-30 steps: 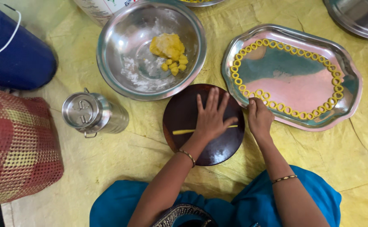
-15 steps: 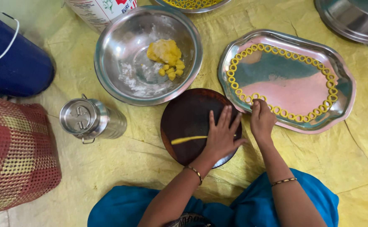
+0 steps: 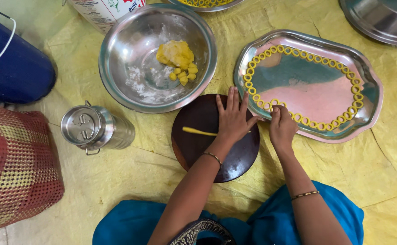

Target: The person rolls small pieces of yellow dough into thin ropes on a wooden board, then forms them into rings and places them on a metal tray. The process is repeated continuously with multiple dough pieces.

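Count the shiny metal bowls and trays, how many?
4 show, two cut off: bowl holding dough at the middle, ring tray by the right hand, tray along the top edge, pan top right.

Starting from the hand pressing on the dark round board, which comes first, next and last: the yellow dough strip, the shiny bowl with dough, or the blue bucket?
Measured from the left hand in the head view:
1. Dough strip: under the palm, sticking out to the left on the board.
2. Steel bowl: up and left, beside the board.
3. Blue bucket: far left edge.
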